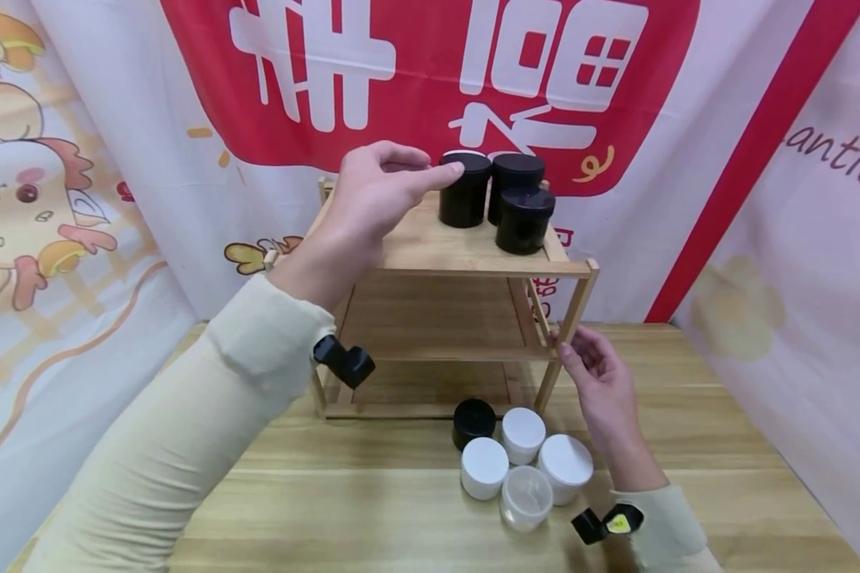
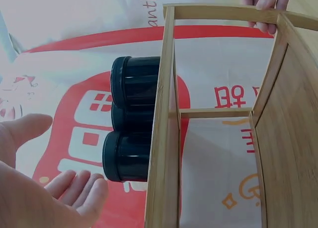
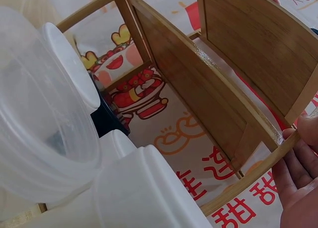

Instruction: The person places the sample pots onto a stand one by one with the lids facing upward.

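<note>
My left hand [image 1: 380,187] is raised over the top of a wooden shelf [image 1: 416,261], thumb and fingers apart, nothing between them. Its fingertips are beside a black jar [image 1: 464,199]. In the left wrist view a gap shows between that hand [image 2: 64,198] and the jars. Another black jar [image 1: 517,165] and a shorter black jar [image 1: 521,229] stand close by on the top board. My right hand [image 1: 609,390] grips the shelf's right front post, near the middle board. The right wrist view shows its fingers [image 3: 293,173] curled around the wood.
Before the shelf's foot, a black-lidded jar [image 1: 473,422], several white jars [image 1: 484,468] and a clear jar [image 1: 526,500] cluster on the wood-grain table [image 1: 344,509]. The shelf has a middle board [image 1: 430,318] and a bottom board [image 1: 423,382]. A printed curtain [image 1: 208,207] hangs behind.
</note>
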`<state>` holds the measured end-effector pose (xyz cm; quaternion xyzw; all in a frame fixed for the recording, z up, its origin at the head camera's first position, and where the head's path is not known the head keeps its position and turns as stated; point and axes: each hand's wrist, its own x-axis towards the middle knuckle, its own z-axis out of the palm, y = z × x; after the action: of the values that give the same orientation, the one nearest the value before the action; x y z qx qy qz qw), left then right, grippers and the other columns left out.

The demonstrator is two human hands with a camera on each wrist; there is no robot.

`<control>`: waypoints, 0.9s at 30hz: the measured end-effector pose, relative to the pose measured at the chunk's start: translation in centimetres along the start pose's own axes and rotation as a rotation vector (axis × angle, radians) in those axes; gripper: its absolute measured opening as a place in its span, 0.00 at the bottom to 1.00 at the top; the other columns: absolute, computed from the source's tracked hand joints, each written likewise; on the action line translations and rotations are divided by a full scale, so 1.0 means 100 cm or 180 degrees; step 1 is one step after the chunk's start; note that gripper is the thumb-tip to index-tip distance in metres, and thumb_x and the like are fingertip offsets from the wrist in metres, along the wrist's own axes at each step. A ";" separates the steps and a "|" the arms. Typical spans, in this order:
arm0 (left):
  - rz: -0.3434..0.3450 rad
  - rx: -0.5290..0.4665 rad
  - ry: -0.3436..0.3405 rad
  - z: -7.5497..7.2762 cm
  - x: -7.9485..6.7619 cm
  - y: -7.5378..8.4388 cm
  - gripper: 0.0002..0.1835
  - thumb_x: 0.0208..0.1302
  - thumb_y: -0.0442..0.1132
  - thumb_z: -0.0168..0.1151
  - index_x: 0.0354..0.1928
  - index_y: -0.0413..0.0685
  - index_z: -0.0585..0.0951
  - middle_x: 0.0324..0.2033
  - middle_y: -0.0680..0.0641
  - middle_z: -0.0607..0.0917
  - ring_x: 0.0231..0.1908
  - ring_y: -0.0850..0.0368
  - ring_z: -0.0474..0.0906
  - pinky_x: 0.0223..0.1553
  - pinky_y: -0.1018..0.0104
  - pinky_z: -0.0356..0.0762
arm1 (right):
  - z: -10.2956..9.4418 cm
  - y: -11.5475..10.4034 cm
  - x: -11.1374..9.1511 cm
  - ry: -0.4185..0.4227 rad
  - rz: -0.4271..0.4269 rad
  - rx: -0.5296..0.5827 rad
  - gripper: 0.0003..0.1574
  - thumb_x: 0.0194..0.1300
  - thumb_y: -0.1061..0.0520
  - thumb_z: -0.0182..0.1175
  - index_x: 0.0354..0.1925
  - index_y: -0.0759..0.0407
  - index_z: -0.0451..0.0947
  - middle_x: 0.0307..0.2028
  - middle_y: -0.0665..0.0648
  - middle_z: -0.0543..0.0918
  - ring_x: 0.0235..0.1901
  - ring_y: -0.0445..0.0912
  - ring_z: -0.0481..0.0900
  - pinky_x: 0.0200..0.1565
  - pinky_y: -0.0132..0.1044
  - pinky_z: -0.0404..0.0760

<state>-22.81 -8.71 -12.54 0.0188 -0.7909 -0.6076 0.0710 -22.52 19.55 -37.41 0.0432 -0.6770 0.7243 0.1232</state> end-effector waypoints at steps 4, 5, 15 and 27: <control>0.0102 -0.0067 -0.0237 -0.002 -0.004 -0.005 0.27 0.67 0.50 0.76 0.66 0.56 0.82 0.68 0.52 0.79 0.67 0.53 0.75 0.73 0.53 0.75 | -0.001 0.001 0.000 0.0031 -0.0010 -0.0038 0.25 0.80 0.58 0.62 0.70 0.61 0.75 0.57 0.49 0.89 0.57 0.41 0.83 0.59 0.24 0.83; 0.0113 -0.0081 -0.0284 -0.003 -0.004 -0.007 0.27 0.68 0.49 0.76 0.67 0.55 0.81 0.68 0.52 0.79 0.67 0.52 0.75 0.74 0.53 0.74 | -0.002 0.001 0.000 0.0037 -0.0002 -0.0043 0.24 0.80 0.58 0.62 0.70 0.60 0.75 0.58 0.50 0.89 0.57 0.41 0.83 0.59 0.24 0.83; 0.0487 -0.0372 -0.0755 -0.007 -0.028 -0.025 0.24 0.70 0.42 0.74 0.66 0.52 0.82 0.61 0.49 0.87 0.62 0.54 0.82 0.73 0.53 0.74 | -0.001 0.000 0.000 0.0011 -0.0015 0.0036 0.26 0.79 0.58 0.62 0.70 0.62 0.74 0.58 0.50 0.89 0.58 0.43 0.84 0.61 0.26 0.83; 0.0599 -0.0400 -0.1494 -0.013 -0.054 -0.068 0.23 0.69 0.38 0.72 0.66 0.49 0.83 0.62 0.46 0.88 0.62 0.52 0.85 0.70 0.54 0.80 | 0.000 0.000 0.002 0.0037 0.0024 -0.0064 0.25 0.80 0.57 0.61 0.70 0.60 0.75 0.60 0.52 0.88 0.57 0.41 0.84 0.60 0.25 0.83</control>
<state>-17.66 -11.12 -19.27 -0.2008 -0.7446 -0.6340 -0.0573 -22.67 19.62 -37.37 0.0353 -0.6837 0.7181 0.1248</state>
